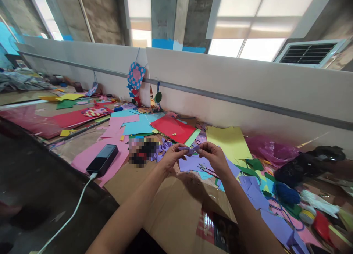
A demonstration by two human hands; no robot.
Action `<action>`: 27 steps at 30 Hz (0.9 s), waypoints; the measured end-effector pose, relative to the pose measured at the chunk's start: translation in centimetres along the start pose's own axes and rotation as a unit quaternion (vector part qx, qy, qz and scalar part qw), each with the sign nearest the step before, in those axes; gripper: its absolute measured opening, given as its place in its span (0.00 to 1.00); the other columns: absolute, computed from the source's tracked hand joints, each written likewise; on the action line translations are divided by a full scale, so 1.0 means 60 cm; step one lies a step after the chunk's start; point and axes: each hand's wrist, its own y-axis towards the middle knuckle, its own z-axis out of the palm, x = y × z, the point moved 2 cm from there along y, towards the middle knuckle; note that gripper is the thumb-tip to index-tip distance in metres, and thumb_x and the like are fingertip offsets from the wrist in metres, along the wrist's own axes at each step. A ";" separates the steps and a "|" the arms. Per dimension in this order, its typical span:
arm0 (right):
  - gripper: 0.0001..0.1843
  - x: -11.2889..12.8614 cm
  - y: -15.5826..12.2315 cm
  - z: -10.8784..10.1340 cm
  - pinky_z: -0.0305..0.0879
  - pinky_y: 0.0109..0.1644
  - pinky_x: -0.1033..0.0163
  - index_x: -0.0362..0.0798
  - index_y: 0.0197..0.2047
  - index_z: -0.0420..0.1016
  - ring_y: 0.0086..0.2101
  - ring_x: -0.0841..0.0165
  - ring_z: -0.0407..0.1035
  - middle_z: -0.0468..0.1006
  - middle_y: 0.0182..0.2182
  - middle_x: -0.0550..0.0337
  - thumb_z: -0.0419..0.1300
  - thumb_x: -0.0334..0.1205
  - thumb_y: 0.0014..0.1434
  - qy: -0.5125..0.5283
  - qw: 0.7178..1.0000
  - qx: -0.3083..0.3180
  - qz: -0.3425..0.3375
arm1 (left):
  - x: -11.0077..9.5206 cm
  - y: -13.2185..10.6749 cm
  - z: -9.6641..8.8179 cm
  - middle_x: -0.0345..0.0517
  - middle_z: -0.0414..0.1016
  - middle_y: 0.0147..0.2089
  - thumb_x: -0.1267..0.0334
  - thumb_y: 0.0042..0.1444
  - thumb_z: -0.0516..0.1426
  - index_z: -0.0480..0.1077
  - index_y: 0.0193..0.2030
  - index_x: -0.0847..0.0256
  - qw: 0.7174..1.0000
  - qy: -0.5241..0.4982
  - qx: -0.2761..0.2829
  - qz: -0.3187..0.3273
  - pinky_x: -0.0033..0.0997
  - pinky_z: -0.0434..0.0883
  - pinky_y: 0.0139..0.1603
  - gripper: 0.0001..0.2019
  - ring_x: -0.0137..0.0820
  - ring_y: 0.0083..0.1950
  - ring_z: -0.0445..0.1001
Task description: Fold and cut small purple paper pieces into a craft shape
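Note:
Between my two hands is a small piece of purple paper (188, 149), pinched at both ends above the table. My left hand (174, 157) is closed on its left end, thumb and fingers together. At the other end my right hand (211, 155) pinches it too. Below them lies a larger purple sheet (190, 163). A pair of scissors (207, 169) rests on it, partly hidden by my right hand. Cut purple pieces (164, 148) are heaped just left of my left hand.
A black power bank (102, 160) with a white cable (68, 219) sits on pink paper (82, 159) at left. Red folders (176, 129), yellow sheets (228, 140) and blue yarn (287, 193) lie around. Flattened cardboard (165, 210) covers the near side; a white partition (248, 88) stands behind.

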 end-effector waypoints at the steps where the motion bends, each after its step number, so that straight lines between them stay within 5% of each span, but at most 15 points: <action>1: 0.14 0.000 0.000 0.000 0.65 0.32 0.62 0.48 0.29 0.74 0.26 0.69 0.67 0.74 0.24 0.63 0.69 0.49 0.46 -0.008 1.000 -0.002 -0.006 | 0.001 0.001 -0.001 0.46 0.79 0.31 0.55 0.36 0.72 0.72 0.34 0.64 1.000 -0.002 0.000 0.000 0.27 0.66 0.32 0.21 0.33 0.34 0.77; 9: 0.08 0.017 -0.012 0.007 0.62 0.32 0.63 0.48 0.30 0.76 0.26 0.69 0.65 0.74 0.23 0.63 0.64 0.45 0.53 -0.152 0.981 -0.059 -0.104 | -0.001 0.001 0.001 0.45 0.79 0.30 0.55 0.33 0.73 0.73 0.34 0.64 1.000 -0.021 -0.019 0.000 0.26 0.67 0.30 0.23 0.32 0.33 0.77; 27: 0.09 0.015 -0.012 0.008 0.60 0.30 0.64 0.48 0.30 0.74 0.25 0.69 0.64 0.73 0.23 0.64 0.63 0.45 0.51 -0.119 0.990 -0.052 -0.063 | -0.004 -0.002 0.005 0.45 0.79 0.30 0.55 0.31 0.74 0.73 0.32 0.64 0.999 -0.046 -0.027 -0.010 0.24 0.68 0.29 0.24 0.31 0.32 0.78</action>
